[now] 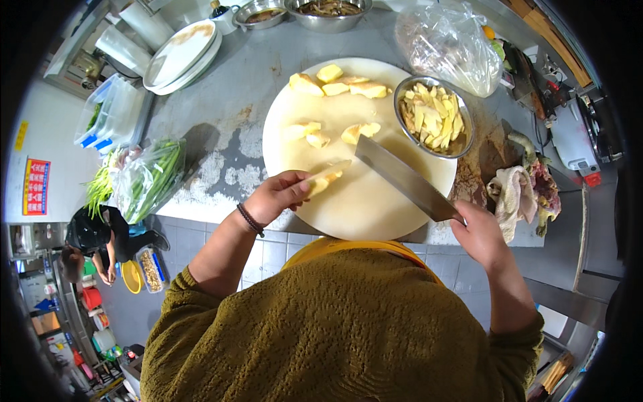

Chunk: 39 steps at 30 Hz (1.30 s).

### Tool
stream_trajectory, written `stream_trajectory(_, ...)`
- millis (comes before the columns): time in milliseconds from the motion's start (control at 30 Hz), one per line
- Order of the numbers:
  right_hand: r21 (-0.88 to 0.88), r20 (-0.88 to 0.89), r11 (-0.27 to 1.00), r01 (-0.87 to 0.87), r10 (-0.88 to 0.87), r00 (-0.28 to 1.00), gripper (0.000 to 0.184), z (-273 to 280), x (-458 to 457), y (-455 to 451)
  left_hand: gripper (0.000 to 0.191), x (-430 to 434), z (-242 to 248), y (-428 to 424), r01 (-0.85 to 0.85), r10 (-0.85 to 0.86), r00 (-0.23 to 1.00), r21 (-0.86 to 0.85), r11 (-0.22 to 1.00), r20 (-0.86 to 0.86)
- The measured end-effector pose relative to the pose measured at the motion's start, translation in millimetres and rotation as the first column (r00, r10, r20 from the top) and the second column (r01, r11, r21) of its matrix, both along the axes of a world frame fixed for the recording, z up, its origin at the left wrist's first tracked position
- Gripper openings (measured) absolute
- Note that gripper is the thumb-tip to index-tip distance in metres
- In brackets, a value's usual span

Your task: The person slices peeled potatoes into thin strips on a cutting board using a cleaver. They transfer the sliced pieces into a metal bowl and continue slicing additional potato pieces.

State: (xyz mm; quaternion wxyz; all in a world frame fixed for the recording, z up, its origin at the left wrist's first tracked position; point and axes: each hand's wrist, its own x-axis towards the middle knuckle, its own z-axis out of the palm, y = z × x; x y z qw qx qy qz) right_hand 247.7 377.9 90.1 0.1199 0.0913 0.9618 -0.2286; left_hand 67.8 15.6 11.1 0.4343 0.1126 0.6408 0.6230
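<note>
My left hand (284, 193) holds a piece of peeled ginger (323, 182) over the left edge of a round white cutting board (371, 201). My right hand (479, 231) grips the handle of a cleaver (402, 181), whose wide blade slants across the right half of the board. Beyond the blade's tip lie ginger chunks (359, 131), with others (307, 131) to their left. More peeled ginger pieces (369, 89) lie near the board's far edge. A metal bowl (471, 135) filled with ginger slices (434, 118) overlaps the board's right rim.
Stacked plates (173, 60), metal bowls (329, 22) and a clear plastic bag (447, 45) stand at the back. Bagged green vegetables (150, 176) lie left; a cloth (512, 198) and raw poultry (545, 186) lie right. Another person (95, 236) crouches at the lower left beside a yellow basin (131, 276).
</note>
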Motion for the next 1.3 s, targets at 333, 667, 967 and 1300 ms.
stream_trajectory(333, 0.001, 0.266, 0.995, 0.099, -0.096, 0.959, 0.026, -10, -16, -21, 0.035, 38, -12, 48, -0.027, -0.317, 0.336, -0.345, 0.938, -0.887)
stream_trajectory(667, -0.014, -0.138, 0.982, -0.186, 0.182, 0.973, 0.028, -8, 7, -38, 0.031, 71, -38, 64, -0.009, -0.024, -0.002, -0.024, 1.000, -1.000)
stream_trajectory(967, 0.016, 0.075, 0.981, -0.195, 0.193, 0.978, 0.031, 8, 5, -45, 0.029, 59, -44, 83, -0.109, -0.064, -0.012, -0.062, 0.992, -0.998)
stream_trajectory(1300, -0.058, -0.051, 0.989, -0.134, 0.131, 0.990, 0.024, 9, 6, -33, 0.029, 54, -34, 88, -0.097, -0.104, 0.040, -0.107, 0.989, -0.994)
